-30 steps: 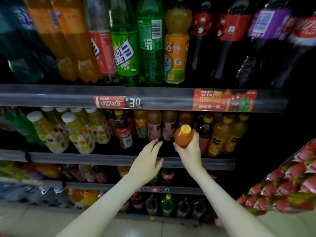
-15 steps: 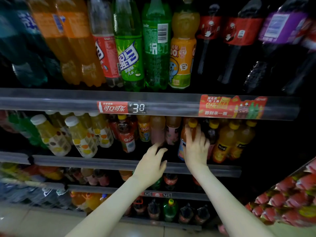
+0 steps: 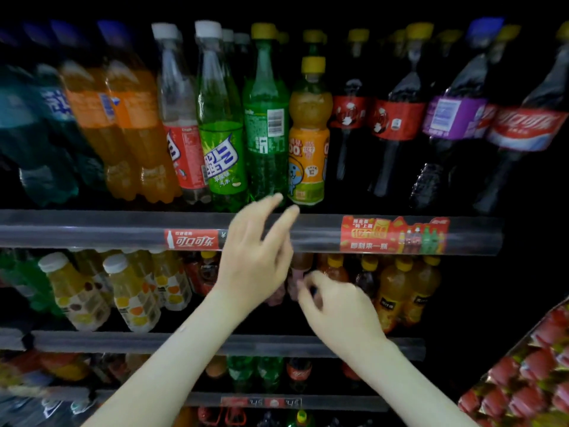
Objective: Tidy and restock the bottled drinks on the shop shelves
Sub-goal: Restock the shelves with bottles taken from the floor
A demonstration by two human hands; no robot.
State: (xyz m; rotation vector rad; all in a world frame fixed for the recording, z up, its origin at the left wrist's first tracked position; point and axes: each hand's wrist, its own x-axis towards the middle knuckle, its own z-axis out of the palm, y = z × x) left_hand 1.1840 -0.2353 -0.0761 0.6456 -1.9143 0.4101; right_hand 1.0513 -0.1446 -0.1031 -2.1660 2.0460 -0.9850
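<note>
The left hand (image 3: pixel 252 260) is raised in front of the upper shelf rail (image 3: pixel 92 229), fingers straight and holding nothing, their tips just below the tall green bottle (image 3: pixel 266 140) and the orange-labelled bottle (image 3: pixel 309 149). The right hand (image 3: pixel 341 312), fingers loosely curled and empty, hides some of the small juice bottles (image 3: pixel 397 291) on the middle shelf. Red packets (image 3: pixel 529 380) crowd the right edge.
</note>
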